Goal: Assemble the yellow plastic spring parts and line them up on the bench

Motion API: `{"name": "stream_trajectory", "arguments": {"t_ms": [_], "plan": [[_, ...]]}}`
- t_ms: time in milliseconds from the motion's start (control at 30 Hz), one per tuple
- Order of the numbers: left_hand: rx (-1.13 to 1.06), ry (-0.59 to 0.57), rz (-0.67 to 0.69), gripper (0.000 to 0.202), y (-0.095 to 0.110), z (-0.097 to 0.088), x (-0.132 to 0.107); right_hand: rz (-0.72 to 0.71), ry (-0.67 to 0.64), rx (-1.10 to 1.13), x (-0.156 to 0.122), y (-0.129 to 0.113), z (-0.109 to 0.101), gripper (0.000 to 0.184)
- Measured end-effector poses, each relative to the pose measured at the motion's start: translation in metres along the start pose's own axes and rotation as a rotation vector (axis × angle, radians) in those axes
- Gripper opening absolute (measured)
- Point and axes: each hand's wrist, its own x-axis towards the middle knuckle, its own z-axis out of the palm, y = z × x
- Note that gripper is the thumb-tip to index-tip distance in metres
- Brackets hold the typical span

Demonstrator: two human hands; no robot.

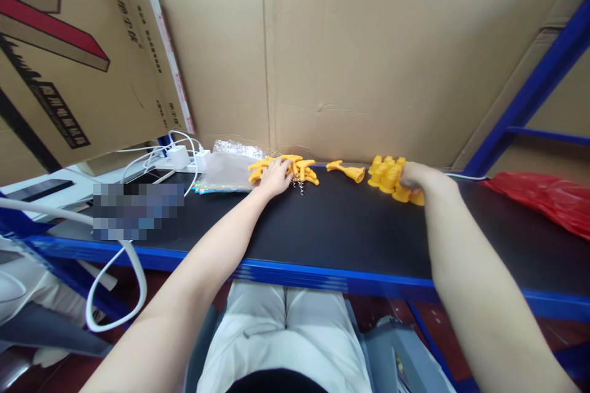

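Observation:
My left hand [275, 178] rests on a heap of orange-yellow branched plastic pieces [305, 171], its fingers curled down among them; whether it pinches one is hidden. Small silvery spiral bits [300, 185] show beside that heap. Over on the right, my right hand [415, 177] is at a cluster of yellow cup-like plastic pieces [385, 173], fingers closed at its near right side. What those fingers hold, if anything, cannot be made out. Between the hands lies one orange piece [348, 171] with a forked end and a flared, cone-shaped end.
Clear plastic bags [228, 169] lie left of the heap, near white chargers and cables [179, 156]. A red plastic bag [539, 196] is at the right. Cardboard [359, 67] walls the back of the black tabletop [332, 233], which has a blue front edge [322, 276].

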Motion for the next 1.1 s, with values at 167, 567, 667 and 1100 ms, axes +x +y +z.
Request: {"name": "stream_trajectory", "arguments": {"t_ms": [167, 567, 667, 1100], "plan": [[0.010, -0.042, -0.037, 0.038, 0.002, 0.000, 0.000, 0.084, -0.072, -0.063, -0.014, -0.014, -0.020, 0.034], [0.031, 0.107, 0.025, 0.028, 0.012, -0.006, -0.001, -0.127, 0.174, -0.110, -0.034, -0.067, -0.001, 0.030], [0.007, 0.131, 0.076, 0.025, 0.016, -0.008, -0.001, -0.202, 0.250, -0.094, -0.033, -0.074, 0.009, 0.029], [-0.022, -0.144, 0.210, 0.039, 0.018, 0.007, -0.005, -0.317, 0.140, -0.090, -0.016, -0.081, 0.068, 0.040]]}}
